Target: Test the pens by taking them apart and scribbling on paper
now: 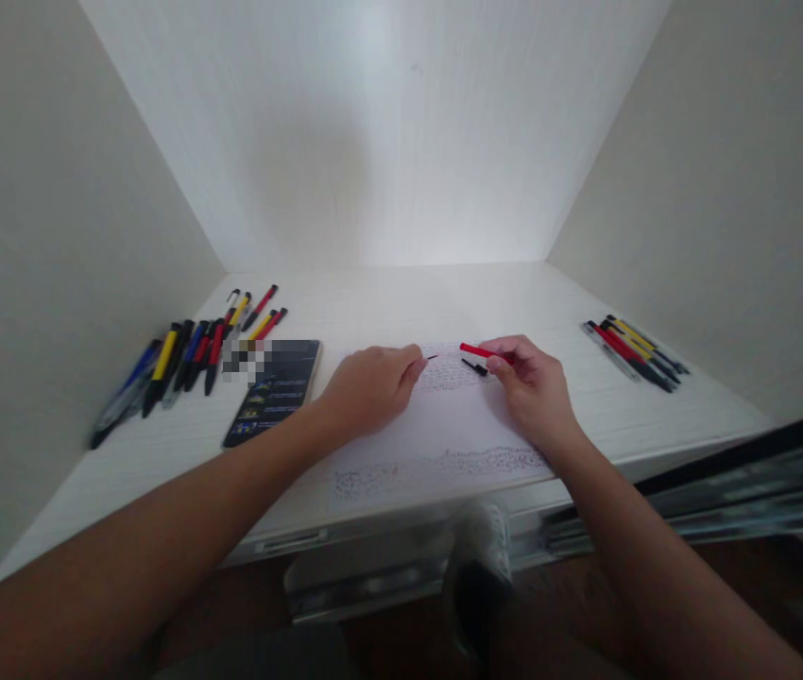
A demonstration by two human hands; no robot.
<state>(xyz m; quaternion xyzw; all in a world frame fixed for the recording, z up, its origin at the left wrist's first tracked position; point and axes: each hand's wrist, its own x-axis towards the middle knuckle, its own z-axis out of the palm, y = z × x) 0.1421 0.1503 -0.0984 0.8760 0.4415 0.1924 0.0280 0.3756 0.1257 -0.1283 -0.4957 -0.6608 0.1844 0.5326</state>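
Right hand (533,382) grips a red pen barrel (476,350), one end hidden in the grasp, while the left hand (373,385) pinches a slim dark piece (433,357), mostly concealed, above a handwritten sheet (436,425). Between them, nearer the right, lies a black pen part (480,370).

On the counter (401,302), near its front edge, lies a paper sheet (436,425), the left hand (373,382) at its left side, the right hand (535,389) at its right — a pen tube (476,350) and small pen part (474,366) between. Left of the sheet lies a phone (292,364); farther left, pens (214,354) spread. More pens (628,350) lie far right — near the right wall (727,189).
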